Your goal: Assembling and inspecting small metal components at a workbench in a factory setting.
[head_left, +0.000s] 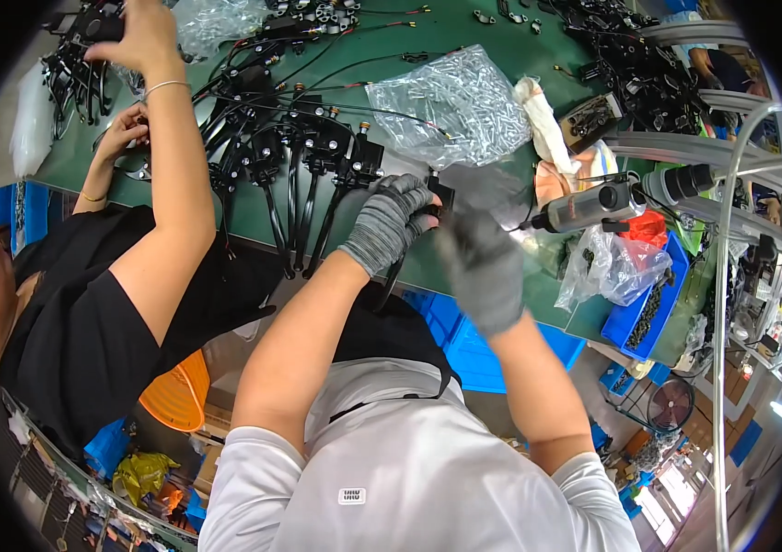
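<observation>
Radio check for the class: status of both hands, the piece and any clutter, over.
Left hand gripping black part. Right hand close by, blurred, grip unclear. Plastic bag of small metal pieces just beyond; grey power tool off to the right.

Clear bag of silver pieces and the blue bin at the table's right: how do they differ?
The clear bag is limp, see-through plastic; the blue bin has stiff, coloured walls. The bag holds silver pieces, the bin black pieces. The bag lies farther from the person than the bin. Both sit on the green table.
</observation>
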### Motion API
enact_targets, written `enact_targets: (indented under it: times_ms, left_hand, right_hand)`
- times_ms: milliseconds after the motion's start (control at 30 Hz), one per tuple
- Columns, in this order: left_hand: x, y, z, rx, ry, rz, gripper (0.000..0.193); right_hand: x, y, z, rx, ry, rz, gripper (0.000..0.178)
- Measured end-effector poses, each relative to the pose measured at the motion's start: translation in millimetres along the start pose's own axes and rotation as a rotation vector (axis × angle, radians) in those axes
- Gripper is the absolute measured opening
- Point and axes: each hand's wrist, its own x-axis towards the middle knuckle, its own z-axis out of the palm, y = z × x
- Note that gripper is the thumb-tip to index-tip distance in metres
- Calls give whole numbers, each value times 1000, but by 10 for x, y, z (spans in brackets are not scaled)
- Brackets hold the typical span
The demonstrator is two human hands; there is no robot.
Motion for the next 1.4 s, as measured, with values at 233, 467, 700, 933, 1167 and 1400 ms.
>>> enact_targets:
  times_ms: [233,467,700,933,1167,1400]
  left_hand:
    - [-71,86,88,-69,60,-14,30]
    - [-114,113,159,37,49,34,29]
    - [-196,56,165,66,96,-44,28]
    - [-145,155,204,83,121,-62,31]
    - [-181,164,138,44,-25,-118,31]
    - [-218,29,234,-12,200,23,31]
  right_hand:
    - [1336,919,308,-727,-258,63,26]
    - [1652,860,397,-898,-507,63,31]
    - [1673,810,589,-996,-567,-93,30]
    - [1739,762,538,-1051,-544,-22,32]
    - [1800,739,662,-937,-398,14,34]
    - [1934,1036,971,-666,-192,-195,35]
